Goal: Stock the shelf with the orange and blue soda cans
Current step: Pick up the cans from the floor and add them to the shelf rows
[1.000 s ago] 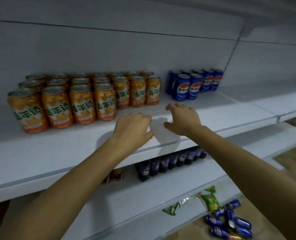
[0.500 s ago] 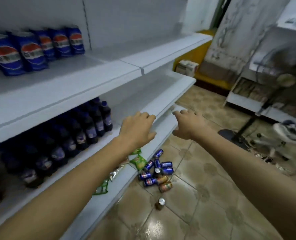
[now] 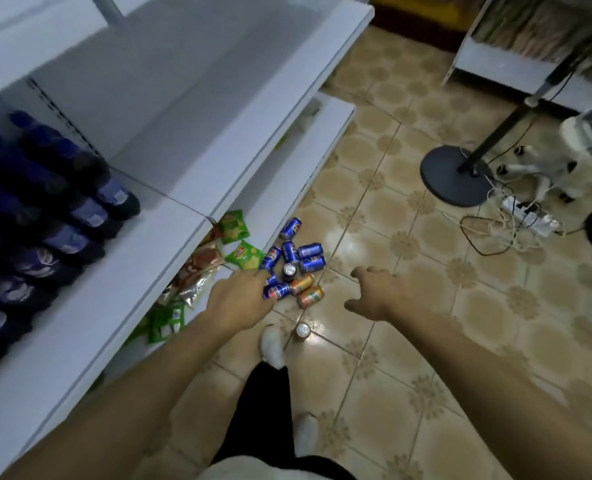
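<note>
On the tiled floor beside the white shelf unit (image 3: 170, 271) lies a pile of several blue soda cans (image 3: 311, 251) with two orange cans (image 3: 310, 296) at its near edge. One more can (image 3: 302, 330) stands upright a little closer to me. My left hand (image 3: 240, 301) hangs above the left side of the pile, fingers loosely curled, holding nothing. My right hand (image 3: 374, 294) hovers to the right of the pile with its fingers spread and empty. Neither hand touches a can.
Dark cola bottles (image 3: 38, 216) fill the middle shelf at left. Green snack bags (image 3: 239, 244) lie on the bottom shelf. My feet in white socks (image 3: 273, 344) stand near the cans. A fan base (image 3: 455, 176), cables and a power strip (image 3: 529, 216) lie at right.
My view has swung from the stocked upper shelf down to the floor. Both empty hands have dropped from the shelf edge toward the pile of cans.
</note>
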Available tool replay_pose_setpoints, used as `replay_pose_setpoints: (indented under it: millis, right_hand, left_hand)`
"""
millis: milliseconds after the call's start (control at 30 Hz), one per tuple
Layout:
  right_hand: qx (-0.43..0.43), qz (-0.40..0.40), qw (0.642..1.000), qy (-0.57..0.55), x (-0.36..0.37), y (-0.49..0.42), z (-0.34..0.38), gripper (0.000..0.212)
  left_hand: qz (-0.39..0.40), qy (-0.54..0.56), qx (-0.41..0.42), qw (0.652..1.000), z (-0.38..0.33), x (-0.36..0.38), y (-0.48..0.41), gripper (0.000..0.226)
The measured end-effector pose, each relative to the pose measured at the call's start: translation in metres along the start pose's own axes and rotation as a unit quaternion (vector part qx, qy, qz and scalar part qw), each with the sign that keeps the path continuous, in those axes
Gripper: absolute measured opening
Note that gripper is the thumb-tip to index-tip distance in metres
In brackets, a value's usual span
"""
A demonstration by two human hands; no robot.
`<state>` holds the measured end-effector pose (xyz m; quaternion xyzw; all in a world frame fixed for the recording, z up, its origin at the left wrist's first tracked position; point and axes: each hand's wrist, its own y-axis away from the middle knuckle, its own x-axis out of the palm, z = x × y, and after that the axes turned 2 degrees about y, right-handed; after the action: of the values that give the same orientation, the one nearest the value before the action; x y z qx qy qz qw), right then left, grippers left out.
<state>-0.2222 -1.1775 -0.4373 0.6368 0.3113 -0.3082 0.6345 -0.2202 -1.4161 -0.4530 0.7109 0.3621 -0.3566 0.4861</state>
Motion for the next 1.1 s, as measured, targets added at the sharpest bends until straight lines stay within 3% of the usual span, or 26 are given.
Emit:
replay_pose_setpoints:
  millis: [200, 367, 500, 567, 700, 833, 967, 1100]
  right_hand:
    - [0.079, 0.158, 0.974, -0.139, 0.089, -0.104, -0.027, 0.063]
    - [0.155, 0.234, 0.92, -0.275, 0.205, -0.186, -0.037, 0.053]
    - [0.197, 0.289, 0.864, -0.363, 0.311, -0.253, -0.029, 0.046]
    - [0.241, 0.299, 0.817, -0.431, 0.36, -0.292, -0.021, 0.042]
    - [0.382, 0.298, 0.652, -0.583, 0.454, -0.376, -0.006, 0.038]
    - [0.437, 0.347, 0.538, -0.631, 0.511, -0.433, -0.006, 0.047]
    - [0.438, 0.372, 0.411, -0.708, 0.529, -0.459, -0.001, 0.041]
    - [0.441, 0.362, 0.353, -0.742, 0.508, -0.455, -0.001, 0.032]
  left_hand:
    - [0.186, 0.195, -0.108, 0.957, 0.038, 0.095, -0.122, 0.045]
    - [0.242, 0.269, -0.188, 0.913, 0.052, 0.211, -0.211, 0.035]
    - [0.273, 0.306, -0.251, 0.877, 0.061, 0.327, -0.257, 0.043]
    - [0.269, 0.31, -0.253, 0.876, 0.064, 0.385, -0.274, 0.055]
    - [0.189, 0.208, -0.164, 0.946, 0.055, 0.491, -0.31, 0.061]
    - [0.161, 0.077, -0.05, 0.983, 0.053, 0.578, -0.328, 0.073]
    - [0.159, 0.07, -0.039, 0.984, 0.058, 0.6, -0.343, 0.057]
    - [0.146, 0.088, 0.04, 0.985, 0.052, 0.563, -0.338, 0.065]
